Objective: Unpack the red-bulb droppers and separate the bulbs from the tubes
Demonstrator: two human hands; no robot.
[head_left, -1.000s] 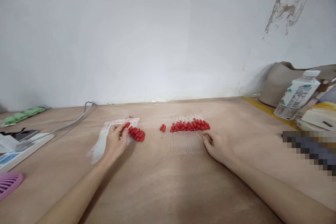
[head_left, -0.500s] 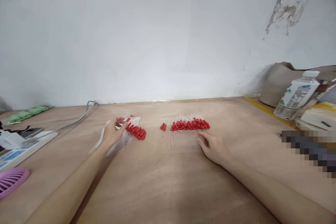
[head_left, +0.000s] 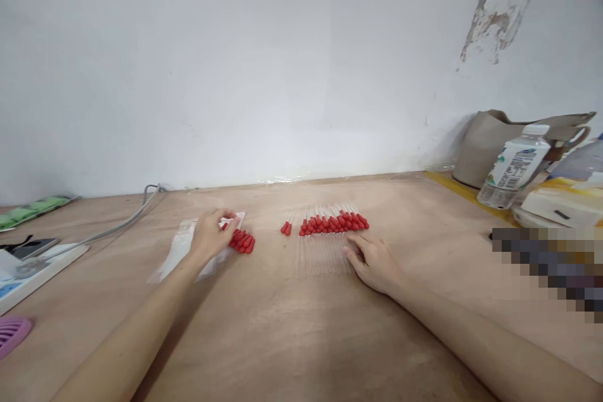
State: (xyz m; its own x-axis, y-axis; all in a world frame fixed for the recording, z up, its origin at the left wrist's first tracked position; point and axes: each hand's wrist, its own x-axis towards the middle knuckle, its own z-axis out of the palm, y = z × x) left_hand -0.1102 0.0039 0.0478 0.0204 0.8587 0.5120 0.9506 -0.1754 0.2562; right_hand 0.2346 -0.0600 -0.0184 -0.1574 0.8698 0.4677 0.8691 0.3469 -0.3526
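Note:
My left hand (head_left: 211, 235) reaches over a pile of red rubber bulbs (head_left: 244, 242) on clear plastic bags (head_left: 181, 245). Its thumb and forefinger curl together at the bulbs' far end; what lies between them is hidden. At the right end of a row of bare clear tubes (head_left: 323, 257), my right hand (head_left: 375, 262) rests low, thumb and forefinger slightly apart and touching the end tubes. Just beyond lies a row of red-bulbed droppers (head_left: 334, 223), bulbs towards me and thin clear stems pointing away. Two more droppers (head_left: 286, 227) lie left of that row.
At the right stand a plastic bottle (head_left: 513, 166), a grey-beige bag (head_left: 473, 147) and a white packet (head_left: 556, 204). At the left are a power strip (head_left: 47, 276), a grey cable (head_left: 122, 229), a green pack (head_left: 35, 210) and a pink slotted object (head_left: 13, 334). A wall (head_left: 235, 75) closes the back.
The view has swung slightly right. My left hand has moved a little further over the bulbs, hiding the red bulb that showed at its fingertips. My right hand stays at the tubes.

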